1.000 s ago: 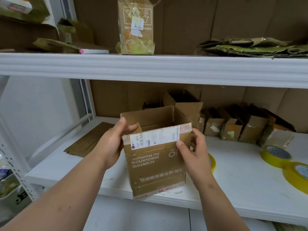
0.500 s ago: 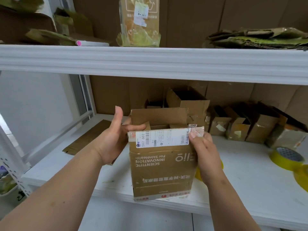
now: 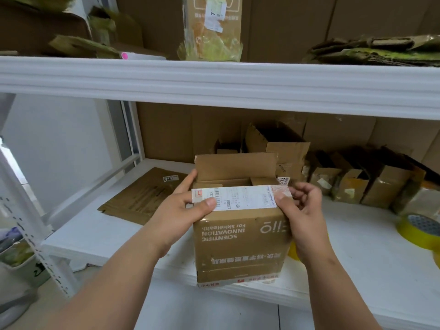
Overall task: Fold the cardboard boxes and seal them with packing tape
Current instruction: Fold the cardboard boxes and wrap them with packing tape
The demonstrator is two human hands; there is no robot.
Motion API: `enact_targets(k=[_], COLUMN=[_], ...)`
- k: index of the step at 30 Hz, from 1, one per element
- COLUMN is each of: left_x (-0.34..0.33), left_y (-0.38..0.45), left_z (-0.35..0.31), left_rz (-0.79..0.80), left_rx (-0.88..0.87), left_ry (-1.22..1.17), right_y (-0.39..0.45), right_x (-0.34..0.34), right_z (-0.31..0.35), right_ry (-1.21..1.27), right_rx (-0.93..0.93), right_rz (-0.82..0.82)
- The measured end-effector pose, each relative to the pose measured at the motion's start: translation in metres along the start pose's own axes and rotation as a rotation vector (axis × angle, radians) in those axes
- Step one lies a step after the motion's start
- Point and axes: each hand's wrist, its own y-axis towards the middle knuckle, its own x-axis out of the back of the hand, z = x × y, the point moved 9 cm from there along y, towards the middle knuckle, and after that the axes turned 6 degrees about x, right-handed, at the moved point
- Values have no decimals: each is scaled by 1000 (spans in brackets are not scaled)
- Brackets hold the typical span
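Note:
A brown cardboard box (image 3: 241, 244) with upside-down white print stands at the front edge of the white shelf (image 3: 357, 253). Its near flap carries a white shipping label (image 3: 242, 197) and is bent inward; the far flap stands upright. My left hand (image 3: 183, 208) grips the box's left top corner, thumb on the label and fingers along the side. My right hand (image 3: 300, 210) grips the right top corner, thumb pressed on the label's end. A yellow tape roll (image 3: 293, 252) peeks out behind the box at its right.
A flattened cardboard sheet (image 3: 145, 196) lies at the left of the shelf. Several small open boxes (image 3: 352, 182) line the back right. Another yellow tape roll (image 3: 421, 231) sits at the far right. An upper shelf (image 3: 214, 79) overhangs closely, holding folded cardboard.
The left hand moved from the box's left side onto the near flap, thumb now on the label. Both hands have pushed the labelled flap further inward. The camera moved closer.

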Motion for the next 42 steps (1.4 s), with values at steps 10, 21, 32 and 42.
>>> enact_targets(k=[10,21,32,42], left_x=[-2,10,24,23], left_y=[21,50,46,42], left_z=[-4,-14,1,-4], left_rz=[100,74,-94,-69], left_rx=[71,3,-86,-152], left_ry=[-259,-111,246,480], right_y=[15,38,29,27], right_x=[2,-8,-23,-26], right_z=[7,18,28,30], right_ry=[-141,-353,-430,-624], right_rx=[-100,-204,9,21], right_rz=[62,219,256,259])
